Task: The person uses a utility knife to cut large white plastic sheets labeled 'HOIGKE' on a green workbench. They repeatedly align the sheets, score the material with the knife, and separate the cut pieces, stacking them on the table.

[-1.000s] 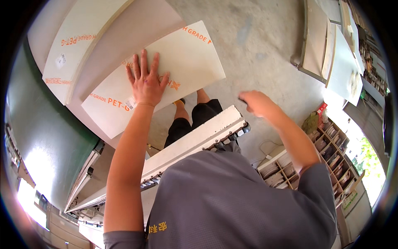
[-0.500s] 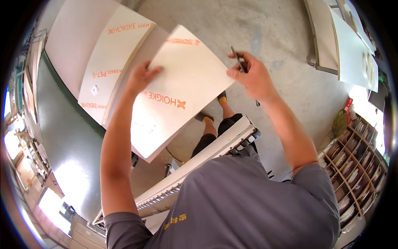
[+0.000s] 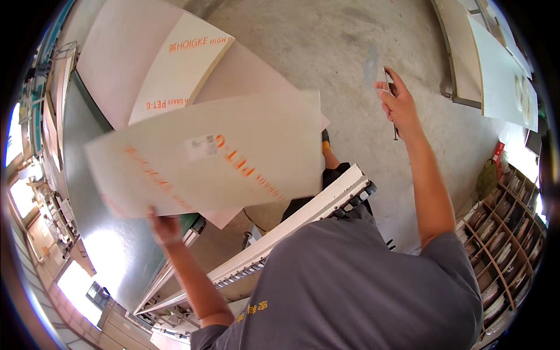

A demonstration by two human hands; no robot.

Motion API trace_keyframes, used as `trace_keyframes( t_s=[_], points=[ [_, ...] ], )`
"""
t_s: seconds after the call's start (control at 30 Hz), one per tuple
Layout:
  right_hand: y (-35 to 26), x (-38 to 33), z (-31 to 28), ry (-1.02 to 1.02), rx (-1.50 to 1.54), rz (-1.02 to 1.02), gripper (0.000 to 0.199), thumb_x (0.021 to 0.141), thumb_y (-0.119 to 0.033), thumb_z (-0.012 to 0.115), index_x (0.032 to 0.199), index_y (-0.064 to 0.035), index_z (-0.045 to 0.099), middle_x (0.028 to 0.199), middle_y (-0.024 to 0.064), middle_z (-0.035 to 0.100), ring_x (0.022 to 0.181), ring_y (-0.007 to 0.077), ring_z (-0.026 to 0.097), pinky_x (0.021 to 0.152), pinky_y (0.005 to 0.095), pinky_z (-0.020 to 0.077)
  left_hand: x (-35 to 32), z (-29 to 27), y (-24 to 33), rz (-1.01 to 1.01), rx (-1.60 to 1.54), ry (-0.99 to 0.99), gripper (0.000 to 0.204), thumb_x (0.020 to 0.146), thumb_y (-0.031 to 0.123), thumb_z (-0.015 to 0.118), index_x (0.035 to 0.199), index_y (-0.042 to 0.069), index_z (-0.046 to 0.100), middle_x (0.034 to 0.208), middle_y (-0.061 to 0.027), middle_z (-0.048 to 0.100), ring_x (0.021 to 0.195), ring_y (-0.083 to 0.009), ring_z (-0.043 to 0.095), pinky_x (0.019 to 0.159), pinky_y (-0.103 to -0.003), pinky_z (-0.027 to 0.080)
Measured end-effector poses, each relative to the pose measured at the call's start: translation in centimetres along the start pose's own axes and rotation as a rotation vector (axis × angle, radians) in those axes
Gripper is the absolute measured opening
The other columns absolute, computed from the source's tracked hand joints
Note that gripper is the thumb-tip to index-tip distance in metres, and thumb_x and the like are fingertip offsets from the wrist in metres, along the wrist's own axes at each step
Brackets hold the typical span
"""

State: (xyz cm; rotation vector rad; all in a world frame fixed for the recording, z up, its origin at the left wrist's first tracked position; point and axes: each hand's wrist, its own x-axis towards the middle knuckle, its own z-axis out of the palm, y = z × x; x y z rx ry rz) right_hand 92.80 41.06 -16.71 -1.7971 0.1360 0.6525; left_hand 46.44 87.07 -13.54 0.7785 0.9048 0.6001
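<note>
A pale rectangular panel (image 3: 204,169) with orange print and a small white label is tilted in front of me, slightly blurred. My left hand (image 3: 165,226) grips its near-left edge, the fingers partly hidden beneath it. Out to the right, apart from the panel, my right hand (image 3: 401,108) is closed around a thin dark rod-like tool (image 3: 395,131), whose exact kind I cannot make out. Beyond the raised panel lie a thick cream board (image 3: 175,73) with orange print and a larger pale pinkish sheet (image 3: 248,73), both partly covered.
A dark green, shiny tabletop (image 3: 99,198) spreads to the left. A white metal rail (image 3: 303,219) with black rollers runs close to my body. Panels (image 3: 504,76) stand at the far right, above a compartmented rack (image 3: 504,251) holding rolls of material.
The panel has swung up and round to the left, and another printed face shows. My left hand has moved down to its near edge. My right hand has moved right with the tool.
</note>
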Motion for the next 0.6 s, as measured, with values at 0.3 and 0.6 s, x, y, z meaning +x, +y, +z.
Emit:
trace_keyframes(
  t_s=[0.3,0.6],
  points=[
    [2.3,2.1,1.5,-0.146,-0.247,0.046,0.058,0.091,-0.011,0.061,0.148,-0.0140,0.051,0.111,0.0021,0.066,0.082,0.0082,0.056,0.073,0.0253,0.0475,-8.3,2.1,-23.1,-0.249,-0.604,0.216,0.032,0.099,0.015,0.065,0.128,0.003,0.060,0.130,-0.0100,0.067,0.122,-0.0243,0.062,0.110,-0.043,0.051],
    [0.7,5.6,6.4,-0.390,-0.546,-0.320,0.066,0.083,-0.004,0.057,0.148,-0.0082,0.049,0.150,0.0118,0.047,0.112,0.0216,0.059,0.086,0.0303,0.0494,-7.5,5.3,-20.1,-0.988,0.538,0.128,0.043,0.099,0.032,0.067,0.127,0.001,0.059,0.121,-0.0135,0.070,0.110,-0.0221,0.069,0.092,-0.035,0.060]
  ],
)
